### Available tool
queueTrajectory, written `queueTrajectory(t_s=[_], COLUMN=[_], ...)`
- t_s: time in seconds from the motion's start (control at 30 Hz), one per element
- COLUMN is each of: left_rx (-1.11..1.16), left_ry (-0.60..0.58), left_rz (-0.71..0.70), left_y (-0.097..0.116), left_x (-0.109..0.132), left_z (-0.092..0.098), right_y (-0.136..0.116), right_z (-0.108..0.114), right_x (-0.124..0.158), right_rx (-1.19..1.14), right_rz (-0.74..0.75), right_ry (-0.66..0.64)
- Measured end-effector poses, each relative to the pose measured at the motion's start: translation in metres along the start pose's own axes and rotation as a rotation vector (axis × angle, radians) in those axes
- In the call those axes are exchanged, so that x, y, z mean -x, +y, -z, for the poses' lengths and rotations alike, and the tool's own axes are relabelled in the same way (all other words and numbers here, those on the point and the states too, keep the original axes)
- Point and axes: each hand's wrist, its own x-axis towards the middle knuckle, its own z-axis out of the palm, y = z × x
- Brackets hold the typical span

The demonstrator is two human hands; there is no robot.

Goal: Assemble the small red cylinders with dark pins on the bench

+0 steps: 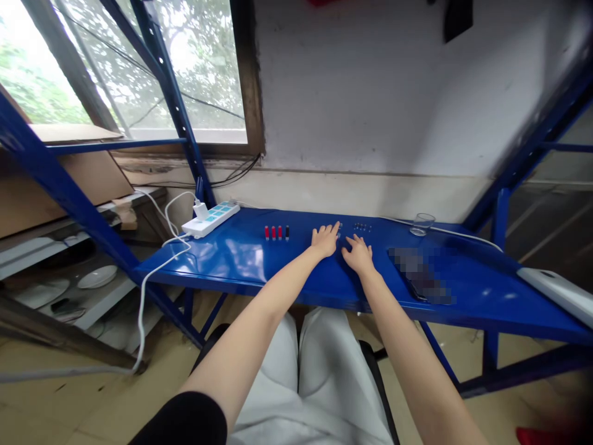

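Note:
My left hand (326, 240) lies on the blue table (231, 259) with its index finger stretched out. The fingertip is beside a tiny shiny piece (340, 225), and whether it touches it I cannot tell. Close by on the right, my right hand (359, 254) rests low over the tabletop, fingers apart, with nothing visible in it. Several tiny shiny pieces (362, 227) lie in rows just beyond that hand; their kind is too small to make out. Left of my hands stand three small red cylinders (273, 233) and a black cylinder (287, 233) in a row.
A white power strip (210, 219) with a plug and cable sits at the table's left end. To the right are a clear glass (422, 225), a dark blurred phone-like slab (419, 275) and a white object (558, 293). Blue posts (171, 93) rise at both ends.

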Motion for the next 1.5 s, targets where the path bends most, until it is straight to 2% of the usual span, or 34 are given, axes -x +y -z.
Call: queueTrajectory(t_s=[0.2, 0.4, 0.5, 0.77, 0.97, 1.1, 1.33, 1.5], left_rx=[-0.032, 0.059, 0.163, 0.627, 0.715, 0.758, 0.823, 0.871], left_ry=[0.104, 0.175, 0.237, 0.436, 0.456, 0.448, 0.432, 0.427], left_rz=[-0.014, 0.054, 0.097, 0.211, 0.248, 0.274, 0.353, 0.377], left_y=[0.001, -0.008, -0.016, -0.026, -0.026, -0.026, -0.030, -0.034], left_x=[-0.002, 0.008, 0.022, 0.053, 0.061, 0.065, 0.063, 0.061], left_z=[0.000, 0.009, 0.013, 0.014, 0.015, 0.018, 0.019, 0.015], right_y=[-0.001, -0.003, -0.005, -0.013, -0.013, -0.013, -0.020, -0.027], right_z=[-0.002, -0.008, -0.011, -0.015, -0.020, -0.019, -0.001, 0.005], right_x=[-0.001, -0.005, -0.009, -0.020, -0.026, -0.023, -0.007, 0.000], right_rx=[0.023, 0.063, 0.080, 0.133, 0.142, 0.099, -0.116, -0.316], right_rz=[0.033, 0.062, 0.087, 0.061, 0.049, 0.099, 0.325, 0.373], right_ry=[-0.018, -0.116, -0.144, -0.222, -0.224, -0.151, 0.211, 0.263])
